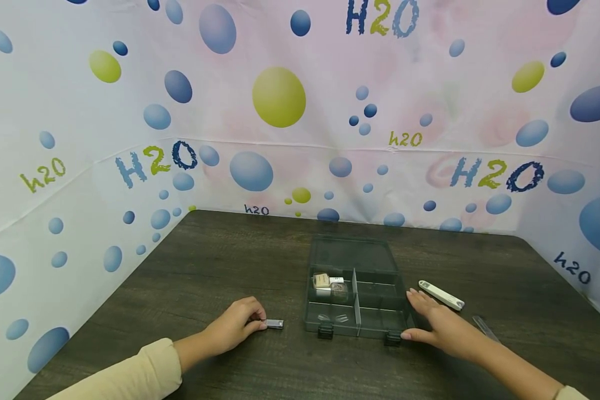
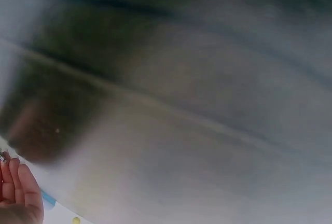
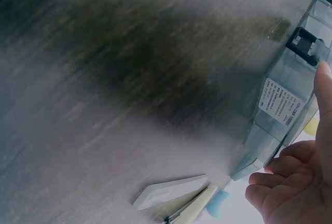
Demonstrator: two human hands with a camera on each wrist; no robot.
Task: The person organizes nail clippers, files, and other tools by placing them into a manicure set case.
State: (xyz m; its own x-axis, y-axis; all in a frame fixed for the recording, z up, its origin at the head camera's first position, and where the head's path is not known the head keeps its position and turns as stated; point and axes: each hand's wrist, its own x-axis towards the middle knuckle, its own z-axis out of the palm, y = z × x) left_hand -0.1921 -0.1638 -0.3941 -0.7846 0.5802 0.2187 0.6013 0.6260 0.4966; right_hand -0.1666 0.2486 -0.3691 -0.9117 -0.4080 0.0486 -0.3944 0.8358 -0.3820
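Note:
A small flat silver metal piece (image 1: 275, 324) is pinched between the thumb and fingers of my left hand (image 1: 235, 326), left of the box. The left wrist view catches only the curled fingers (image 2: 23, 185) in its lower corner. My right hand (image 1: 445, 328) rests at the right side of a smoky clear compartment box (image 1: 380, 319), fingers extended along its side. Its thumb (image 3: 324, 81) touches near the front right latch (image 3: 306, 45). The lid (image 1: 352, 253) lies back. A beige block (image 1: 321, 280) and small pieces occupy the back left compartment; clear bits (image 1: 340, 318) lie in the front left.
Beyond my right hand lies a long white tool (image 1: 441, 295) with a hole at one end. A thin clear strip (image 1: 486, 329) is partly behind my right forearm. The dark wooden table (image 1: 250, 250) meets a printed sheet (image 1: 280, 183) at the back and sides.

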